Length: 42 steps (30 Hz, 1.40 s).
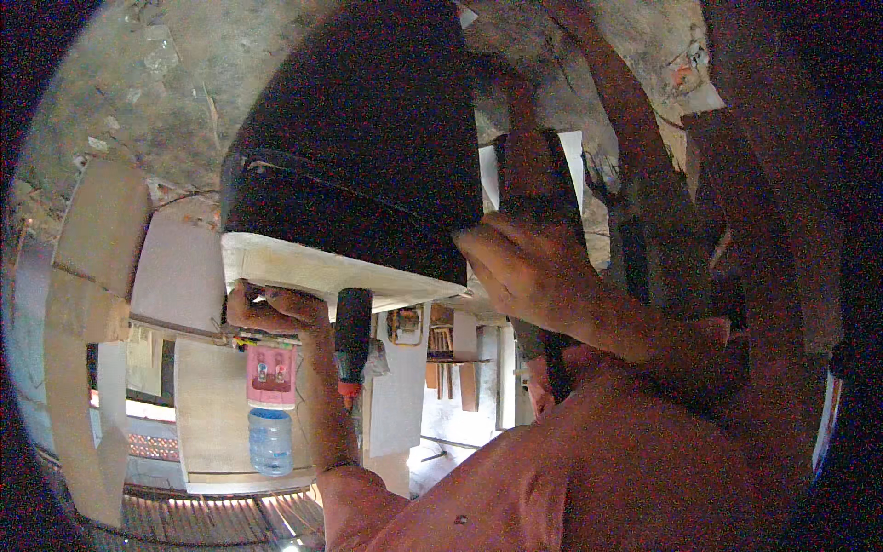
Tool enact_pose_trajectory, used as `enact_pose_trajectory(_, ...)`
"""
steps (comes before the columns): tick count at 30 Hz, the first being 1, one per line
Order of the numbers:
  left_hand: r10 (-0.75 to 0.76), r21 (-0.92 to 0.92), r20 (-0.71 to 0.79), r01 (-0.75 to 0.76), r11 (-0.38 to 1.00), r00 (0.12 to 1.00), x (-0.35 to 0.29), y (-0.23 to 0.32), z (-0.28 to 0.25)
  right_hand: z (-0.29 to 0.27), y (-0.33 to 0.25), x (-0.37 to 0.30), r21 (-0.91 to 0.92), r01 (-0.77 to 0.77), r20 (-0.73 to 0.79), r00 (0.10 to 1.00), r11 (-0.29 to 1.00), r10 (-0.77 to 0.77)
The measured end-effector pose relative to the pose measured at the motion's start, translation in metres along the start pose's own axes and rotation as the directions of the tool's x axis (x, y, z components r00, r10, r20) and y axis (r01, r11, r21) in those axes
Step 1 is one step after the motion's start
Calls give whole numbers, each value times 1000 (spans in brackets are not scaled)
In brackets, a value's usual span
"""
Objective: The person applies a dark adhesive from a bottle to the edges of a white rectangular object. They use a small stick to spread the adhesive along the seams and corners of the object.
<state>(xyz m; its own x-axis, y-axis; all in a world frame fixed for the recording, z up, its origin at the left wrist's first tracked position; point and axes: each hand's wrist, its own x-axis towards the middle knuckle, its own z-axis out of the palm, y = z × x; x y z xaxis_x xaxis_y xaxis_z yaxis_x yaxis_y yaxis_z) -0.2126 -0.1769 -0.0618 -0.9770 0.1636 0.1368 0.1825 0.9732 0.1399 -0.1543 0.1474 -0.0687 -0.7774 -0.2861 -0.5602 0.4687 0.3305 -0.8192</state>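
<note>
A large dark panel or box (359,147) with a cream-coloured edge face (303,264) fills the upper middle, its far part deep in shadow. My left hand (280,310) is at the left end of the cream face, fingers curled and pinched together; anything between them is too small to name. Beside my left forearm, a black cylindrical tool part (352,333) with a red tip points down the picture, its wide end against the cream face. At the panel's right corner my right hand (520,267) is closed, its fingertips mostly hidden against the dark edge.
A pink water dispenser (271,375) with a blue bottle (270,442) appears upside down at the lower left. Pale boards (179,267) stand at the left. Wooden furniture (451,359) shows behind. Worn concrete floor (138,83) spans the top; dark beam-like shapes (644,184) fill the right.
</note>
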Motion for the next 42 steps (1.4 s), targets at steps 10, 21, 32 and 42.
enact_pose_trajectory(10, -81, -85, 49, 85, 993, 995, -1, 9, -2, 1, 6, -11, 18, 19, -41, 999, 1000, -18)
enact_pose_trajectory(21, -13, -52, 93, 18, 998, 996, -8, -5, -8, -5, -19, 30, -41, 210, -121, 969, 977, -214)
enact_pose_trajectory(32, 20, -17, 109, -18, 1000, 994, -3, 0, -10, -8, -31, 54, -110, 163, -161, 971, 981, -179)
enact_pose_trajectory(42, 72, -72, 68, -67, 995, 995, -2, -1, -7, -11, -38, 74, -83, 180, -169, 967, 980, -192)
